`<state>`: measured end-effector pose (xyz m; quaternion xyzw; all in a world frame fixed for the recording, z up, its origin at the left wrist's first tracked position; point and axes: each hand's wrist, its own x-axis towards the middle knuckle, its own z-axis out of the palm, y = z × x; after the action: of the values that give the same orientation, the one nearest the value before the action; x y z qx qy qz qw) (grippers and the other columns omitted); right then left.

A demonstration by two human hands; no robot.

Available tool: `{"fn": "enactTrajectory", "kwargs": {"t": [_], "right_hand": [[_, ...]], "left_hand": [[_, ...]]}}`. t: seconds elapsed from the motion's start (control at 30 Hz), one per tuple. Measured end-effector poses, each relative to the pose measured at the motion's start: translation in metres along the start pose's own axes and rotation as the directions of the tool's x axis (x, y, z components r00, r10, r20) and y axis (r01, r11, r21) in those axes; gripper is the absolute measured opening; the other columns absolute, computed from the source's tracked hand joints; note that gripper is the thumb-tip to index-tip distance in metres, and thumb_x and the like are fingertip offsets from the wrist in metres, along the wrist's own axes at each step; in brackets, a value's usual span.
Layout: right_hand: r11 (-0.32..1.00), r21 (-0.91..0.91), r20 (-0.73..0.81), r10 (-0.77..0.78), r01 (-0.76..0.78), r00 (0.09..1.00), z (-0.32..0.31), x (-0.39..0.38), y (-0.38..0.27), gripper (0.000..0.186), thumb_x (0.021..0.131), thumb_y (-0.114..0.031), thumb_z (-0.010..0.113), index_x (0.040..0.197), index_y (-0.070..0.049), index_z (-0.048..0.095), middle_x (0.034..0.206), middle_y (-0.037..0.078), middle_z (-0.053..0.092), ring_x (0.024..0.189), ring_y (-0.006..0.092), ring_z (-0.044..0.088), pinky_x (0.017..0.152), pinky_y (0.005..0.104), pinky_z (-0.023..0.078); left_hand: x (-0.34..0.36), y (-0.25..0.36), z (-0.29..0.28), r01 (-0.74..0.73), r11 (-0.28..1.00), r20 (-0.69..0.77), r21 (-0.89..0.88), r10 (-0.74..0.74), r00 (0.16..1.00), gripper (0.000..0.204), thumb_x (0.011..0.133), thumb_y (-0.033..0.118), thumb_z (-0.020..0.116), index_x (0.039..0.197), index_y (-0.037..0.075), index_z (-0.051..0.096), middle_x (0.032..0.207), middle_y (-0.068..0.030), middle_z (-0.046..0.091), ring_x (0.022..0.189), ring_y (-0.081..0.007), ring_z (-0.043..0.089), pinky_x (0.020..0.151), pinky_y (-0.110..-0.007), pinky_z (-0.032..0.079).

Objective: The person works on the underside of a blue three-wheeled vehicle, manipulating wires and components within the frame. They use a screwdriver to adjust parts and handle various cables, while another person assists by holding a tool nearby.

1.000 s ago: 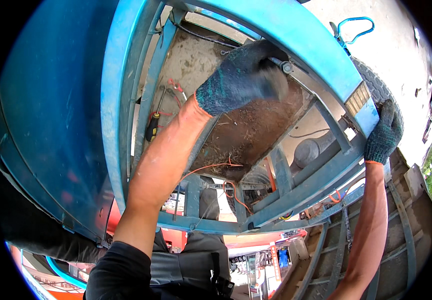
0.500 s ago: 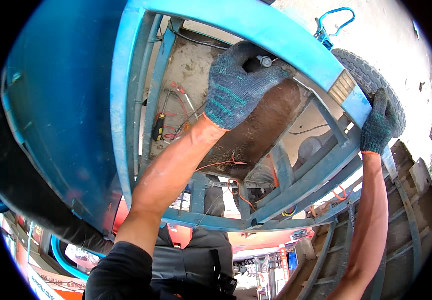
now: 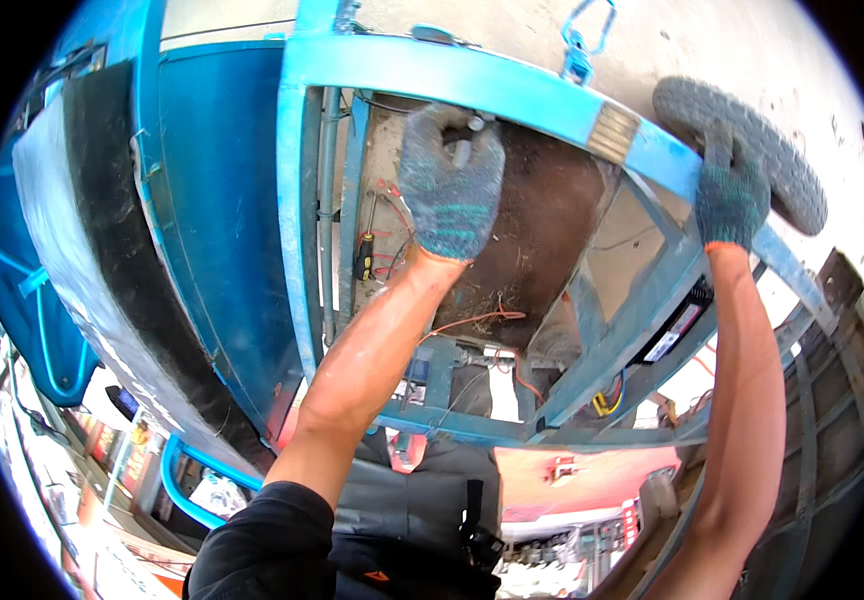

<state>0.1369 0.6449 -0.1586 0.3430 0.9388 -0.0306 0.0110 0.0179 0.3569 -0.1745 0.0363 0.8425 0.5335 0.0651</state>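
My left hand (image 3: 452,190), in a dark knitted glove with green stripes, is over the opening of a blue metal frame (image 3: 432,65). Its thumb and fingers curl round a small silver bolt (image 3: 462,152), blurred by motion and partly hidden. My right hand (image 3: 732,195) wears a matching glove and grips the right part of the frame's blue rail, close to a black tyre (image 3: 802,185). Inside the frame, beyond the opening, lies a brown board (image 3: 542,220).
A yellow-and-black screwdriver (image 3: 365,256) lies by red wires at the opening's left. An orange wire (image 3: 472,322) crosses its lower part. A large blue panel (image 3: 217,180) stands at left, and slatted bars (image 3: 802,440) run at lower right. A blue bracket (image 3: 578,60) stands beyond the rail.
My left hand has drawn away from the rail's underside, slightly left, with the bolt still in it. My right hand stays on the rail. The view has shifted, showing more at left.
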Motion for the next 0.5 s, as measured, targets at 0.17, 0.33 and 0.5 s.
{"fn": "enactTrajectory", "kwargs": {"t": [0.17,0.33,0.5], "right_hand": [[0.998,0.001,-0.095,-0.056,0.057,0.994,0.005,-0.001,-0.002,0.043,0.102,-0.048,0.048,0.110,-0.017,0.077,0.106,0.018,0.074,0.098,0.0408,0.070,0.086,0.0483,0.055],[0.981,0.152,-0.065,0.131,-0.120,0.989,-0.021,-0.005,-0.033,0.042,0.101,-0.041,0.054,0.087,-0.008,0.076,0.089,0.022,0.073,0.089,0.0428,0.070,0.083,0.0530,0.053],[0.982,0.146,-0.073,0.130,-0.119,0.989,0.001,0.001,-0.026,0.045,0.101,-0.043,0.051,0.090,-0.008,0.077,0.090,0.021,0.074,0.089,0.0415,0.071,0.086,0.0520,0.054]], "left_hand": [[0.009,-0.027,-0.002,-0.193,0.981,0.003,0.030,0.193,0.981,0.024,0.086,0.013,0.083,0.096,0.005,0.062,0.090,-0.0021,0.059,0.078,-0.0141,0.056,0.073,-0.029,0.050],[0.005,-0.027,-0.007,-0.157,0.984,0.035,-0.082,0.161,0.986,0.028,0.087,0.013,0.086,0.100,0.000,0.065,0.093,-0.0067,0.066,0.082,-0.0142,0.063,0.076,-0.028,0.055],[-0.001,-0.021,-0.011,0.022,0.956,0.033,-0.294,-0.013,0.999,0.031,0.090,0.004,0.079,0.114,-0.011,0.065,0.099,-0.0176,0.072,0.084,-0.0265,0.074,0.080,-0.038,0.064]]}}
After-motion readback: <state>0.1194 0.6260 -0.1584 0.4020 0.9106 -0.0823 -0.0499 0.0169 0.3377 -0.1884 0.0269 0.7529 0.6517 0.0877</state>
